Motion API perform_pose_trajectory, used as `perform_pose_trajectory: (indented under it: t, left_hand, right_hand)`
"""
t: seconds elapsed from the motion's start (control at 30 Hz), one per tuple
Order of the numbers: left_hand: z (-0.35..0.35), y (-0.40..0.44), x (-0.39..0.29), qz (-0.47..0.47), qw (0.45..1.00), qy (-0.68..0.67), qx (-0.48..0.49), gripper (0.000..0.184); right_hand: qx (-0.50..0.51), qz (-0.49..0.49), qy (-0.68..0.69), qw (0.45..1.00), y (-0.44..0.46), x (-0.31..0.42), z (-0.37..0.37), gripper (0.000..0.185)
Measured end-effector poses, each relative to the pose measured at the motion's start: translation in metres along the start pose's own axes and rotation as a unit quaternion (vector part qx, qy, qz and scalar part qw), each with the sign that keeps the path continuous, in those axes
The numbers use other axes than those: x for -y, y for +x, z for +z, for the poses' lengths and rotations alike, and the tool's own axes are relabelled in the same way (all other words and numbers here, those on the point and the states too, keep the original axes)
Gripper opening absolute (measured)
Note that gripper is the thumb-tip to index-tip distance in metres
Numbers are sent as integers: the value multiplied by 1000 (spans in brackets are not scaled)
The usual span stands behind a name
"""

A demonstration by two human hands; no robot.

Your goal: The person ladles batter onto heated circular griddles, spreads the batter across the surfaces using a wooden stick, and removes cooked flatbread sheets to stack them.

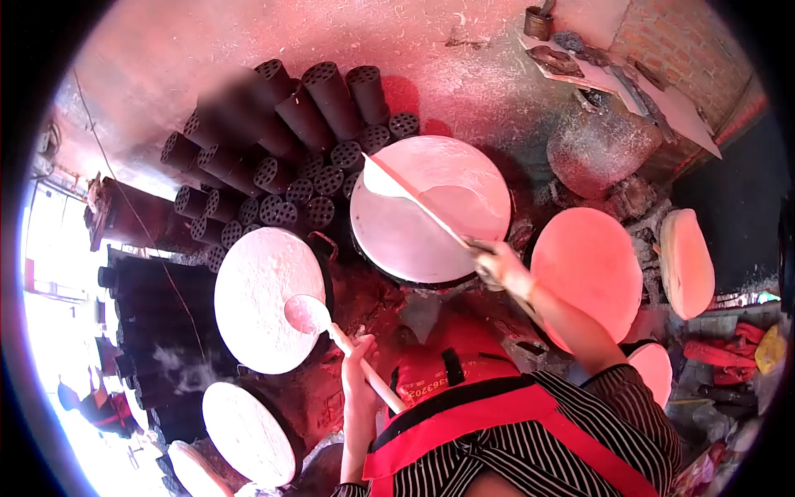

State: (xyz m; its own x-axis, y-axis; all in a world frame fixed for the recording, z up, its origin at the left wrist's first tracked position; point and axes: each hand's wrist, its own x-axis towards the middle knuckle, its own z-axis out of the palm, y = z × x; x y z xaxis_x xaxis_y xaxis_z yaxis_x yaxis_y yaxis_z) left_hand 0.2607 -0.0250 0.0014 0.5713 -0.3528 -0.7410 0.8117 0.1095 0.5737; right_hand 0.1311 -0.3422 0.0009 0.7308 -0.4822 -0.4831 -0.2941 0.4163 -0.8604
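Observation:
My left hand [356, 356] is closed around the pale handle of a ladle [306, 314]. The ladle's round bowl lies over the right part of a white-coated round pan [261, 290]. My right hand [500, 267], slightly blurred, grips a long thin stick [422, 203]. That stick slants up and left across a large round pan [389, 240] in the middle. Along the stick's upper side, a whiter patch and a curved edge show on the pale surface; whether it is a lifted sheet or batter, I cannot tell.
Black perforated coal briquettes [331, 99] are stacked behind the pans. Another round disc [588, 273] is at right, and more [252, 435] lie at lower left. A thick pale round [687, 263] leans at far right. A shelf [613, 79] holds a can and odd items.

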Motion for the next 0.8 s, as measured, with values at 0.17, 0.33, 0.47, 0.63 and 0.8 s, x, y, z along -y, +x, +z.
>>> perform_pose_trajectory:
  t: [0.17,0.33,0.47,0.63,0.8]
  left_hand:
    - [16,-24,10,41,998,-39,19,29]
    - [9,-22,32,43,999,-26,-3,35]
    - [-3,-21,41,36,997,-57,-22,38]
    - [5,-37,48,55,994,-89,-34,38]
    - [-12,-40,78,115,993,-7,-18,33]
  right_hand:
    - [-164,16,6,986,27,17,-51,38]
    - [25,40,-85,995,61,18,-34,44]
    - [130,77,-111,982,33,14,-79,46]
    - [110,4,-164,980,50,40,-130,38]
    - [128,42,-162,978,92,36,-107,40]
